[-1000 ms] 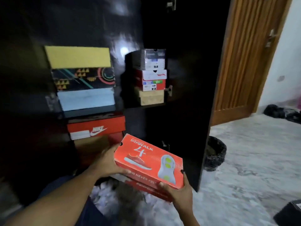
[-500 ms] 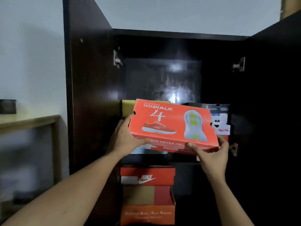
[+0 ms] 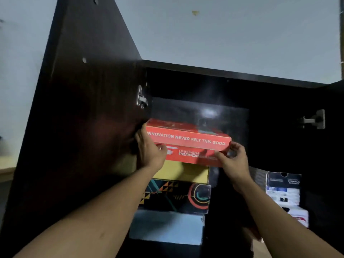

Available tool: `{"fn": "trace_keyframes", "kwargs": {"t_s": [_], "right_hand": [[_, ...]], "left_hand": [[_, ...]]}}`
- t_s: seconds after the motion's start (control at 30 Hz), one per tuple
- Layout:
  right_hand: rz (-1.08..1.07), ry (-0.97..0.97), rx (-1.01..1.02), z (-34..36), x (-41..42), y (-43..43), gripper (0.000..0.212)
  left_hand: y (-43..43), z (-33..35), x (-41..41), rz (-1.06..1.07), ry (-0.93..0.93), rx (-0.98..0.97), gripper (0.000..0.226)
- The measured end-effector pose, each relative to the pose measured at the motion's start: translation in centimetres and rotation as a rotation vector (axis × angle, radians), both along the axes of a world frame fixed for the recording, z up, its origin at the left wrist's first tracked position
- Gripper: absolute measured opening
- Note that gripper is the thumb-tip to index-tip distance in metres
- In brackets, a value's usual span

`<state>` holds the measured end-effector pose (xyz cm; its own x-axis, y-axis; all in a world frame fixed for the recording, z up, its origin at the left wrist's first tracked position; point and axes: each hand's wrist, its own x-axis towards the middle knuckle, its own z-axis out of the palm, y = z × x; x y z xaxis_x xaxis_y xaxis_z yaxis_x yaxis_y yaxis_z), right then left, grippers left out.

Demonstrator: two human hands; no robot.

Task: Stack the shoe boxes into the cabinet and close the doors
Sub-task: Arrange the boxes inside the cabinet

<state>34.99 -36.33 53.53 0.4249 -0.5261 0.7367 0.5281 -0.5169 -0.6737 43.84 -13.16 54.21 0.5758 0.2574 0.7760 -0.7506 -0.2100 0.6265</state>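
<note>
An orange shoe box [image 3: 188,140] with white lettering is high inside the dark cabinet [image 3: 214,71], right above a yellow box [image 3: 183,173]. My left hand [image 3: 149,149] grips its left end and my right hand [image 3: 232,159] grips its right end. Under the yellow box lie a black patterned box [image 3: 178,196] and a pale blue box [image 3: 167,227], making the left pile. Whether the orange box rests on the yellow one or hovers just over it, I cannot tell.
The left cabinet door [image 3: 83,118] stands open close beside my left hand. A second pile with a grey and white box [image 3: 283,187] sits at the right inside. The right door [image 3: 333,146] is open too. Pale wall shows above.
Both hands lifted the orange box from chest height and pushed it into the cabinet above the yellow box. My view tilted upward and moved closer.
</note>
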Motion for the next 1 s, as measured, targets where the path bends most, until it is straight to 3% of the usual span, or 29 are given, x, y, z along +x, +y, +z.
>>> {"fn": "trace_keyframes", "kwargs": {"t_s": [0.1, 0.27, 0.37, 0.5, 0.63, 1.0], "right_hand": [[0.032, 0.097, -0.006, -0.8, 3.0, -1.1, 0.054], [-0.006, 0.225, -0.196, -1.9, 6.3, -1.4, 0.087], [-0.061, 0.330, -0.243, -1.8, 8.0, -1.5, 0.084], [-0.081, 0.502, -0.308, -2.2, 10.0, -1.6, 0.089], [-0.073, 0.592, -0.332, -1.6, 9.9, -1.4, 0.085], [-0.075, 0.540, -0.347, -1.4, 1.4, 0.3, 0.093]], "left_hand": [[-1.1, -1.6, 3.3, 0.010, -0.052, 0.175, 0.075], [-1.9, -3.4, 6.8, 0.072, 0.123, 0.555, 0.093], [-2.0, -3.3, 8.2, 0.078, 0.173, 0.651, 0.087], [-1.7, -3.3, 9.5, 0.042, 0.293, 0.729, 0.082], [-1.5, -3.6, 9.4, 0.041, 0.300, 0.795, 0.082], [-0.1, -2.9, 3.3, 0.005, 0.210, 0.781, 0.081]]}}
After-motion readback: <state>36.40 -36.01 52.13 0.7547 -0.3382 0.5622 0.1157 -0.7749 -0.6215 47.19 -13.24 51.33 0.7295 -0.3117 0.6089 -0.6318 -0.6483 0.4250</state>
